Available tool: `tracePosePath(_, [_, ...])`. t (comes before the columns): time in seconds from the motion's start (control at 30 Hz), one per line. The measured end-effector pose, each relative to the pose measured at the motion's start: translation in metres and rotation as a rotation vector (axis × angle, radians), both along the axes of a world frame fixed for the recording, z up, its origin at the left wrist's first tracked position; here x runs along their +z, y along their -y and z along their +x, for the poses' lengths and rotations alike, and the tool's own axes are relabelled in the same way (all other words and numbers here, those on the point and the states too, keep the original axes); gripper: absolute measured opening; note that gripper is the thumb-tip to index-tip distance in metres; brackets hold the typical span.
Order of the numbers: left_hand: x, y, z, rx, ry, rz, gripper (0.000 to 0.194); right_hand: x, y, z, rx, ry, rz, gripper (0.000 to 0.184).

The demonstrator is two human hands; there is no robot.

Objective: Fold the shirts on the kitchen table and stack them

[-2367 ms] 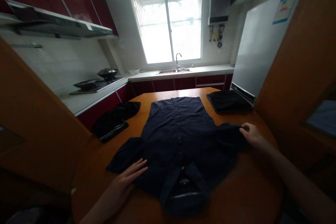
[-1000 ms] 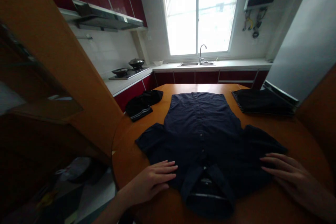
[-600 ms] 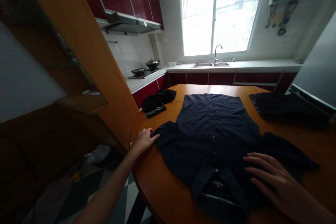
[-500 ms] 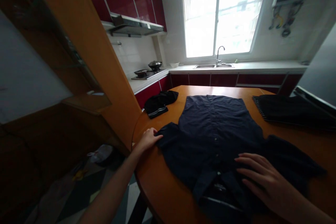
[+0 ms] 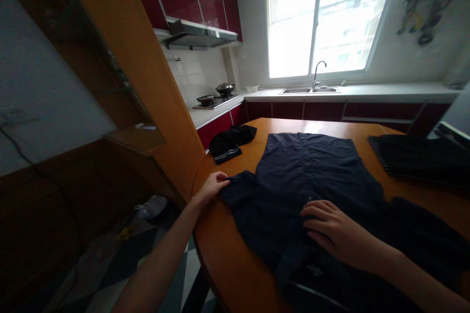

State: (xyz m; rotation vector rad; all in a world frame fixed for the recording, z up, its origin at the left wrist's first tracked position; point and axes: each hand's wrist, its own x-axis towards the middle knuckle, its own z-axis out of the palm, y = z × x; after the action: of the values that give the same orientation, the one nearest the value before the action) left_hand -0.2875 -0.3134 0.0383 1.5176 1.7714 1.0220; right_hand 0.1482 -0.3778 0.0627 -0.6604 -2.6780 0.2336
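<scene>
A dark navy short-sleeved button shirt point(image 5: 316, 166) lies spread flat on the round wooden table point(image 5: 227, 264), its collar toward me and its hem toward the window. My left hand point(image 5: 212, 188) pinches the cuff of the left-side sleeve at the table's edge. Over the middle of the shirt, just above the collar, is my right hand point(image 5: 330, 227), palm down with its fingers loosely bent and apart. It seems to hold nothing. My right forearm hides part of the collar and the right-side shoulder.
A black garment with white stripes point(image 5: 231, 144) lies at the table's far left. A folded dark cloth with a striped edge point(image 5: 422, 156) rests at the far right. A wooden partition point(image 5: 147, 73) rises on the left. Beyond are a stove point(image 5: 216, 101) and a sink point(image 5: 297, 91).
My left hand has gone from lying on the shirt to gripping the left-side sleeve cuff. My right hand let go of the right-side sleeve and moved left across the shirt. The view turned left.
</scene>
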Motion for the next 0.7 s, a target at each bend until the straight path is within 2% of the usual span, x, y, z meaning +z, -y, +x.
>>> tracePosePath(0.1, [-0.004,0.0,-0.006,0.07,-0.048,0.071,0.034,-0.017,0.002,-0.002,-0.011,0.017,-0.084,0.029])
tracePosePath(0.2, [-0.004,0.004,-0.011,0.056,-0.257,0.136,0.023,-0.03,0.007,-0.001,-0.033,0.025,-0.178,0.041])
tracePosePath(0.27, [-0.003,0.008,-0.003,0.055,-0.457,0.203,0.026,-0.033,0.01,-0.001,-0.03,0.039,-0.231,0.045])
tracePosePath(0.33, [-0.001,0.012,0.019,0.034,-0.598,0.283,0.034,-0.034,0.01,-0.003,-0.013,0.062,-0.27,0.045])
tracePosePath(0.37, [0.0,0.013,0.035,-0.018,-0.644,0.322,0.037,-0.034,0.01,-0.004,-0.004,0.074,-0.283,0.045])
tracePosePath(0.43, [0.0,0.015,0.07,-0.217,-0.701,0.36,0.041,-0.033,0.009,-0.005,0.009,0.09,-0.303,0.046])
tracePosePath(0.47, [-0.001,0.015,0.087,-0.325,-0.726,0.363,0.044,-0.033,0.009,-0.006,0.012,0.094,-0.31,0.047])
tracePosePath(0.53, [-0.007,0.013,0.113,-0.458,-0.786,0.315,0.052,-0.035,0.01,-0.006,0.012,0.096,-0.323,0.051])
tracePosePath(0.6, [-0.014,0.011,0.126,-0.503,-0.846,0.211,0.063,-0.036,0.011,-0.006,0.01,0.09,-0.337,0.054])
tracePosePath(0.7, [-0.02,0.01,0.127,-0.526,-0.901,0.093,0.073,-0.037,0.012,-0.005,0.011,0.081,-0.357,0.057])
